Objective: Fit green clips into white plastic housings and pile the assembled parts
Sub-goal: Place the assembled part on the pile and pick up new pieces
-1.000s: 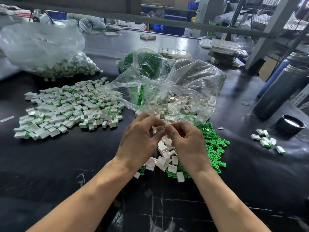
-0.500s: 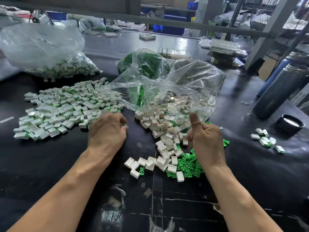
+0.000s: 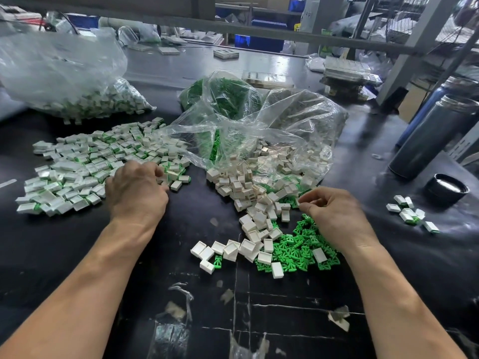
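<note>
Two hands work the black table (image 3: 64, 255): the right hand (image 3: 334, 216), fingers curled, picks among loose green clips (image 3: 298, 251) beside white housings (image 3: 255, 225), grasp unclear, while the left hand (image 3: 137, 189), curled, its hold hidden, rests at the assembled pile (image 3: 88, 164); next, judged: pair clip with housing.

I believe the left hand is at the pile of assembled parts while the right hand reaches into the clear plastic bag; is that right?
Not quite. The head view shows the left hand at the pile of assembled parts, but the right hand is over the loose green clips on the table, outside the clear plastic bag.
</note>
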`<action>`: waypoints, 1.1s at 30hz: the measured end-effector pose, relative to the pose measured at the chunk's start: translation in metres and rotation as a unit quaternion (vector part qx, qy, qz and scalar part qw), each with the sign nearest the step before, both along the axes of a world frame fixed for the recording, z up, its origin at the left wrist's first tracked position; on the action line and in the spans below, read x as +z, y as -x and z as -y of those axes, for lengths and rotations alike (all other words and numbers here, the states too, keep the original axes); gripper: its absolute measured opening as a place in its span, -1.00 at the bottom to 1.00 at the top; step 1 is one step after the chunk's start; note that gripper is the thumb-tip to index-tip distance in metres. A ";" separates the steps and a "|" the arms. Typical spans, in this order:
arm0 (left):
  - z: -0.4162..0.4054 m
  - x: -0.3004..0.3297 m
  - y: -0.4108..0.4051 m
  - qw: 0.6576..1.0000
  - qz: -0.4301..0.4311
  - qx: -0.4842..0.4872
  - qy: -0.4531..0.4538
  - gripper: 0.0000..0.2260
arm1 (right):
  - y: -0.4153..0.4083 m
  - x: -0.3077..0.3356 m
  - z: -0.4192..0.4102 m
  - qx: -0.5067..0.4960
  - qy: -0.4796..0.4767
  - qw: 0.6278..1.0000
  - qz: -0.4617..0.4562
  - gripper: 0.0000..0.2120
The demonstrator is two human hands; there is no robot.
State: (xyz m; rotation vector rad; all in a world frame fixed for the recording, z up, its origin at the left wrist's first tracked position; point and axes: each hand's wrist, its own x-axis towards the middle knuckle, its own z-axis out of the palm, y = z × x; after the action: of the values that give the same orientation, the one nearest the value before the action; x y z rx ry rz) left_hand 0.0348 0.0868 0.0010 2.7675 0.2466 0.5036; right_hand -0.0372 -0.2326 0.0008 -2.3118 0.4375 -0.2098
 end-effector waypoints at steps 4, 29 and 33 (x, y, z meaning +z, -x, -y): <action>0.008 0.004 0.005 0.996 0.044 -0.057 0.056 -0.80 | 0.001 0.004 0.006 0.017 0.051 0.997 -0.056 -0.90; 0.063 -0.002 0.039 0.926 -0.116 -0.345 0.102 -0.86 | 0.002 0.003 -0.007 0.045 0.098 0.991 -0.081 -0.85; 0.064 -0.002 0.040 0.925 -0.124 -0.347 0.096 -0.87 | 0.004 0.006 -0.009 0.044 0.099 0.992 -0.070 -0.85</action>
State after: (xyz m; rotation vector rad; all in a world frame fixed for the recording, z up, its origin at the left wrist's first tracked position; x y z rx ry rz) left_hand -0.0054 0.0231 -0.0013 2.4854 -0.5859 -0.0539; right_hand -0.0408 -0.2238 0.0073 -2.5458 0.3986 -0.0482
